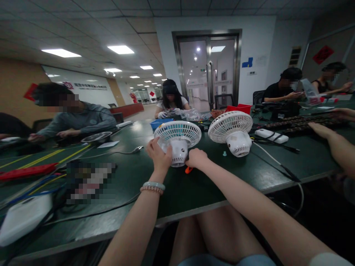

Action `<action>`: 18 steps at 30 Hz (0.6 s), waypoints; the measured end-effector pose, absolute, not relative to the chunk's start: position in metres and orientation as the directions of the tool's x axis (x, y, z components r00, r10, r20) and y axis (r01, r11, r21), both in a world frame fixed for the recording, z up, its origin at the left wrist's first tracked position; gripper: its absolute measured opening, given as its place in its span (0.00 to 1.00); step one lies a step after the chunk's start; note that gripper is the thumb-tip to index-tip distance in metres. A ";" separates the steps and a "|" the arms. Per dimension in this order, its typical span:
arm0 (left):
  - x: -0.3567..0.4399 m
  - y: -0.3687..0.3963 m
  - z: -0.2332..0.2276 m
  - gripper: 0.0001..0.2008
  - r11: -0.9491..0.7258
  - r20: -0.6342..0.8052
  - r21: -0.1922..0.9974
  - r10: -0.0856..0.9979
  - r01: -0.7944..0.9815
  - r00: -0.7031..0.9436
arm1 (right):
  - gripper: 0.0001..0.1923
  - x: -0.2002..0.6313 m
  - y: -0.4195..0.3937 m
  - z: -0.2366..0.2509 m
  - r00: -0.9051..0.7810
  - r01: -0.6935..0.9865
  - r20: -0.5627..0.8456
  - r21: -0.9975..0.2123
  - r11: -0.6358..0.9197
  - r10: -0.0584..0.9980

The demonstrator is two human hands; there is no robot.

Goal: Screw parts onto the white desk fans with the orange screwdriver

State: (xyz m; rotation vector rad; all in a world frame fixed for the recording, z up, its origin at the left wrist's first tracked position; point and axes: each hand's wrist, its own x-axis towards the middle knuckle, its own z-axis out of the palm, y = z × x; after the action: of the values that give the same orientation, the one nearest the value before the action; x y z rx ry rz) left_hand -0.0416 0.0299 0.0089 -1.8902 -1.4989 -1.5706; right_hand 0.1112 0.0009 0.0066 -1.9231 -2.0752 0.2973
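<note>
A white fan head point(177, 147) with a round slotted grille stands face-up before me on the green table. My left hand point(160, 155) is wrapped around its left side, fingers at the grille's edge and motor housing. Close against the housing's lower right is my right hand point(197, 159), fingers curled closed. A small orange piece point(189, 170) shows just below those fingers; whether they hold it is hidden. To the right, apart from both hands, a second white fan head point(239, 144) rests tilted, with a white cable coming off it. A small pale green piece point(224, 153) lies between the fans.
Behind the fans are a blue tray point(159, 123) and a red bin point(240, 108). A white power strip point(271, 136) with dark cables lies to the right. A white box point(26, 218), cables and a red strip point(27, 172) occupy the left. Several co-workers sit around the table.
</note>
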 end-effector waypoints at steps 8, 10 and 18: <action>-0.031 0.031 0.001 0.37 -0.327 0.675 0.540 0.719 0.776 -0.166 | 0.28 0.121 0.005 0.002 -0.017 0.924 0.050 -0.382 0.035 0.999; -0.030 0.032 -0.001 0.39 -0.341 0.660 0.532 0.741 0.775 -0.127 | 0.27 0.124 0.007 0.000 0.008 0.928 0.031 -0.371 0.004 0.999; -0.029 0.036 -0.008 0.51 -0.348 0.642 0.511 0.763 0.786 -0.079 | 0.31 0.143 0.014 0.001 0.175 0.914 -0.089 -0.356 -0.195 0.981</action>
State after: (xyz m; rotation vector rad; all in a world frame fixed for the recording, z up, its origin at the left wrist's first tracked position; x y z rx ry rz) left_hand -0.0288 0.0361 -0.0079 -2.1145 -1.7786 -1.4416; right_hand 0.1429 0.0144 0.0009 -2.2270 -1.8339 0.4409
